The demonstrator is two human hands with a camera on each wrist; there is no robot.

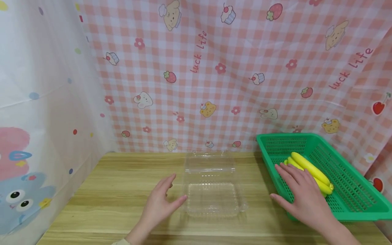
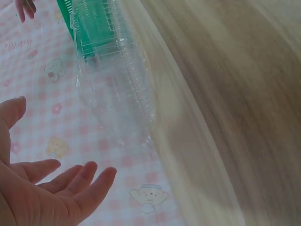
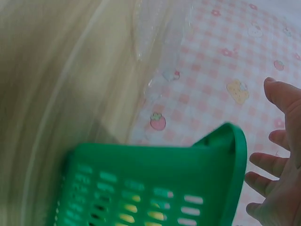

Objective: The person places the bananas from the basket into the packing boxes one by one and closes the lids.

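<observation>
A clear plastic clamshell box lies on the wooden table, its lid folded back toward the curtain. To its left my left hand hovers with fingers spread, apart from the box and holding nothing. My right hand is over the near left side of the green basket, fingers extended. Under and beyond that hand lie yellow bananas in the basket, partly hidden by it. In the right wrist view the right hand is above the basket's rim, with nothing in its grasp.
A pink checked curtain hangs along the table's back edge. At the left is a white curtain with cartoon prints. The wooden tabletop runs left of the box, and a strip of it separates box and basket.
</observation>
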